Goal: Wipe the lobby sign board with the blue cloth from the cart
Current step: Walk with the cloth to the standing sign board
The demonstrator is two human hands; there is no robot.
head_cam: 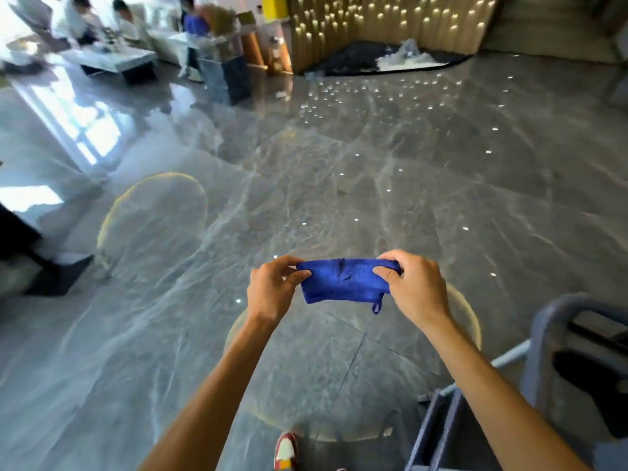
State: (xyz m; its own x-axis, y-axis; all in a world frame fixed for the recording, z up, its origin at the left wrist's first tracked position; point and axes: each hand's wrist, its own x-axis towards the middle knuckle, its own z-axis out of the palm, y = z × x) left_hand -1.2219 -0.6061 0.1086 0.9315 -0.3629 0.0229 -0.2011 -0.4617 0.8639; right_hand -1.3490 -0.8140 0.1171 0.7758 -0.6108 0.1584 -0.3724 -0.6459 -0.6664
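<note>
A folded blue cloth is stretched between both hands in front of me, above the grey marble floor. My left hand pinches its left end and my right hand grips its right end. A small hanging loop dangles from the cloth's lower right corner. The grey cart stands at the lower right, beside my right forearm. No sign board can be made out in this view.
The shiny marble floor spreads ahead. Several people are near low tables at the far left. A dark pedestal stands far centre-left, a lit wall beyond. A dark block sits at the left. My shoe shows below.
</note>
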